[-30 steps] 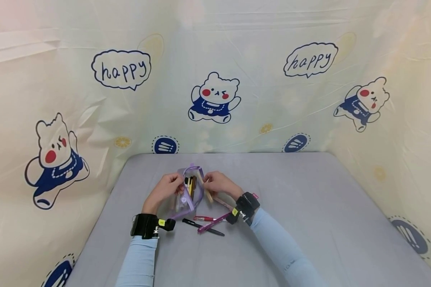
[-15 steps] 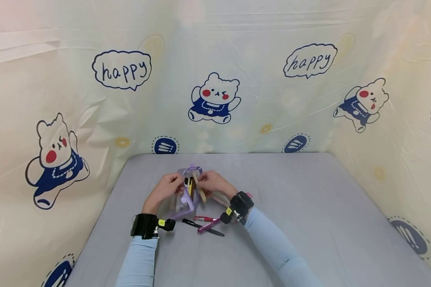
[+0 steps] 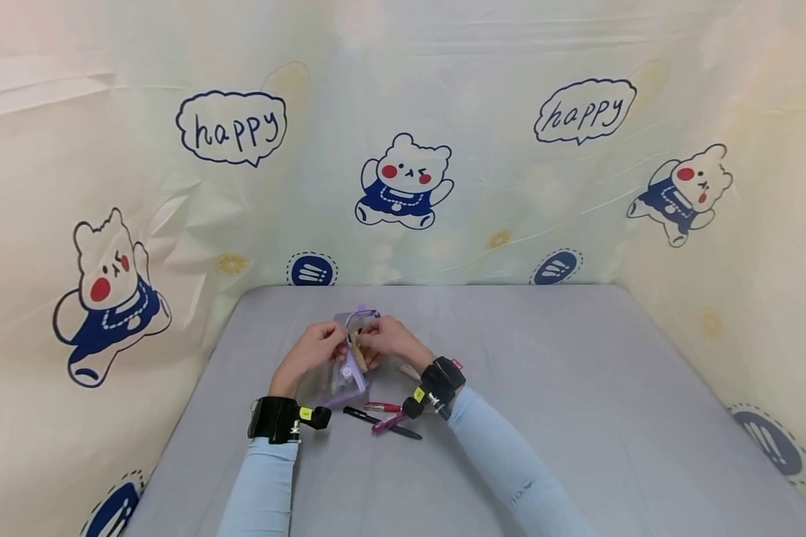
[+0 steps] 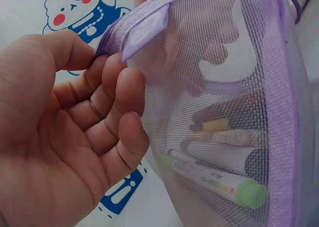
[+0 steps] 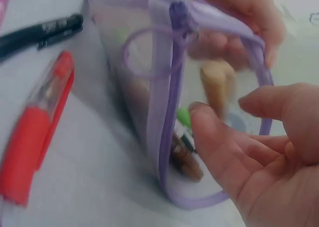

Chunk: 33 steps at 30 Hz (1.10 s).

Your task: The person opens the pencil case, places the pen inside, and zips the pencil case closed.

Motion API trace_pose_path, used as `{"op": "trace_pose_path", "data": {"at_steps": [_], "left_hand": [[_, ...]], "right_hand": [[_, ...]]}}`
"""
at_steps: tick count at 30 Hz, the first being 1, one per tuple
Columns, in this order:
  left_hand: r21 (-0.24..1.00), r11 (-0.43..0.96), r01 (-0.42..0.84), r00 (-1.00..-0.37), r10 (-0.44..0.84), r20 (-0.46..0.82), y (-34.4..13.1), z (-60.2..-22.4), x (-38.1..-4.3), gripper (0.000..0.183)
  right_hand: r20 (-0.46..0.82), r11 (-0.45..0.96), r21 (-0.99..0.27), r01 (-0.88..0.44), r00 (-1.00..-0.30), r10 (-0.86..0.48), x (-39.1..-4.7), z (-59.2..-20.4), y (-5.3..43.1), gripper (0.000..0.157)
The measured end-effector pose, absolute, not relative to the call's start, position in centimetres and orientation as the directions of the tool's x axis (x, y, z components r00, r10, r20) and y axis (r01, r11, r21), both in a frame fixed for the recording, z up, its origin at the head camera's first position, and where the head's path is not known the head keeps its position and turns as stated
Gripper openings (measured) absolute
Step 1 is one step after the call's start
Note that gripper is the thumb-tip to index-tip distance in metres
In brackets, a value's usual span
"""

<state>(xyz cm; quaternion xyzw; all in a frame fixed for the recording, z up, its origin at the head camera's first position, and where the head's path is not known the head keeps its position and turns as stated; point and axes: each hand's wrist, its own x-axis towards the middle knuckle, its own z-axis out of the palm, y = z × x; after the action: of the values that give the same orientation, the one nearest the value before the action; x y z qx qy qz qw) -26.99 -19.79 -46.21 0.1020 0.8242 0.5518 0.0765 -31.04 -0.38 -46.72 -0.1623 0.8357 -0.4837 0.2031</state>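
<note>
Left fingers point(image 4: 122, 95) curled gripping mesh pencil pouch point(image 4: 224, 87) rim, right fingers point(image 5: 219, 142) loose at its mouth

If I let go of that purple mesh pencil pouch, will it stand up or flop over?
Probably flop. The mesh pouch looks soft and thin, and the left hand is holding its rim up. The pens inside lie loose, so they would likely shift and tip it.
</note>
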Motion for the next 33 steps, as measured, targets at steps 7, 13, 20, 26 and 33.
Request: {"op": "trace_pose_path", "data": {"at_steps": [7,13,20,26,33], "left_hand": [[0.923,0.37,0.103,-0.965,0.261,0.003,-19.9,-46.6,-27.7,0.029],[0.918,0.385,0.095,-0.969,0.246,-0.003,-19.8,-46.7,-27.6,0.028],[0.919,0.387,0.072,-0.971,0.238,-0.024,-19.6,-46.7,-27.4,0.027],[0.921,0.383,0.064,-0.971,0.239,-0.032,-19.7,-46.7,-27.4,0.028],[0.928,0.368,0.053,-0.97,0.24,-0.04,-19.8,-46.9,-27.5,0.03]], "right_hand": [[-0.163,0.43,-0.897,-0.1,-0.831,-0.533,-30.6,-45.0,0.0,0.028],[-0.153,0.435,-0.892,-0.121,-0.825,-0.544,-30.4,-44.3,0.6,0.028],[-0.143,0.482,-0.857,-0.181,-0.816,-0.56,-30.1,-44.2,1.5,0.033],[-0.144,0.508,-0.835,-0.212,-0.806,-0.574,-30.0,-44.3,2.3,0.032],[-0.151,0.536,-0.811,-0.233,-0.802,-0.578,-29.7,-44.4,3.2,0.03]]}}
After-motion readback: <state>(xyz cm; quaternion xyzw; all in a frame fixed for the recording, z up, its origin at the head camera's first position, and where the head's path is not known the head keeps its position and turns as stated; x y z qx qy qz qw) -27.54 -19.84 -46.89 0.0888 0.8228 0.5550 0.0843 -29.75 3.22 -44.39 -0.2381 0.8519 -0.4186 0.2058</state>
